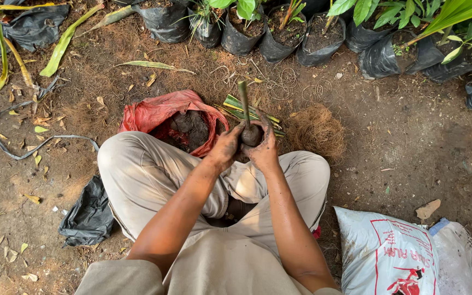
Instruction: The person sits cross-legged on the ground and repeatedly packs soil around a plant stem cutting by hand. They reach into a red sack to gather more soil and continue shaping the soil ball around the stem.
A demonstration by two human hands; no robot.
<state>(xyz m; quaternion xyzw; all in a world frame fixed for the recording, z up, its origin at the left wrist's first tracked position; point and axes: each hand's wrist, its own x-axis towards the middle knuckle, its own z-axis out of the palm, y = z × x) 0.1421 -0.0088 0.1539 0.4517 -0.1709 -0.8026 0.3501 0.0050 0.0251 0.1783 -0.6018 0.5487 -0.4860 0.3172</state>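
While both hands cup it, soil ball [251, 135] sits between left hand [226, 147] and right hand [264, 148]. Each grip closed on it; stem [243, 102] points up.

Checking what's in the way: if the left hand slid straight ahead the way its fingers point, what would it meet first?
The left hand already cups the soil ball around the stem cutting. Past that, probably the cut green stalks on the ground, though depth is unclear.

Seated person's muddy left hand [226, 146] and right hand [263, 148] cup a soil ball [251, 135] holding an upright stem cutting [243, 101], with a red soil bag [162, 112] at ten o'clock.
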